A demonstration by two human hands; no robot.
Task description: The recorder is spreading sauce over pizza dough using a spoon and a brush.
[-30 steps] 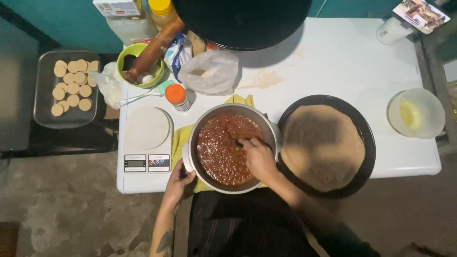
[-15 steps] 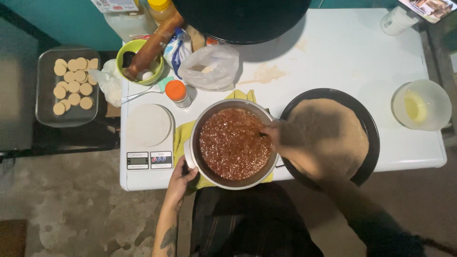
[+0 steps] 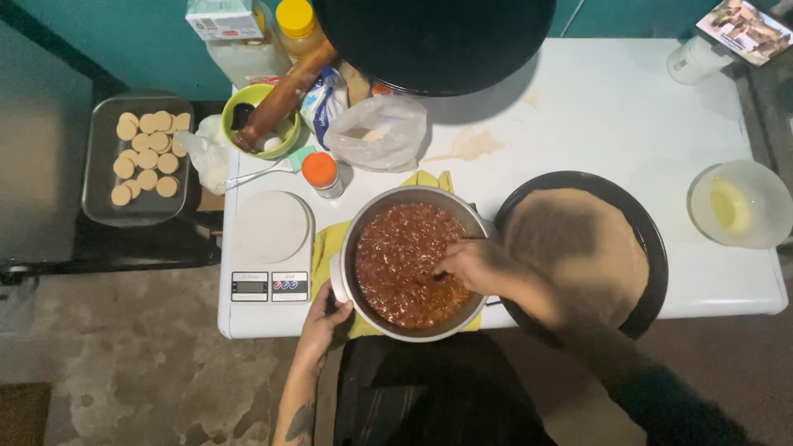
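Head view, looking straight down.

Metal pot (image 3: 413,263) of chunky red filling (image 3: 396,256) stood at the near edge of the white worktop (image 3: 595,124), set on a yellow cloth (image 3: 330,239), probably to stop sliding and catch drips.

Left hand (image 3: 324,318) at 7 o'clock of the pot, fingers curled against the outer wall and rim; judged a steadying hold so the pot stayed put during scooping. Fingers partly closed on the wall, not wrapped fully round.

Right hand (image 3: 471,266) inside the pot at its 3 o'clock side, fingers bunched and dipped into the filling. Whether a spoon or just a pinch of filling was held: could not tell, too blurred.

Round flat dough sheet (image 3: 578,248) lay spread on a black round tray (image 3: 652,239), touching the pot at its 3 o'clock; placed close, likely for a short carry of filling.

Kitchen scale (image 3: 271,285) with white disc (image 3: 271,225) at 9 o'clock of the pot. Orange-capped jar (image 3: 322,173) at 11 o'clock. Green bowl (image 3: 258,122) with rolling pin (image 3: 285,97) resting in it further at 11 o'clock. Clear bag (image 3: 376,132) at 12 o'clock. Glass bowl of pale liquid (image 3: 739,205) far at 3 o'clock. Grey tray of small dough rounds (image 3: 144,157) off the worktop at 9 o'clock, well apart.
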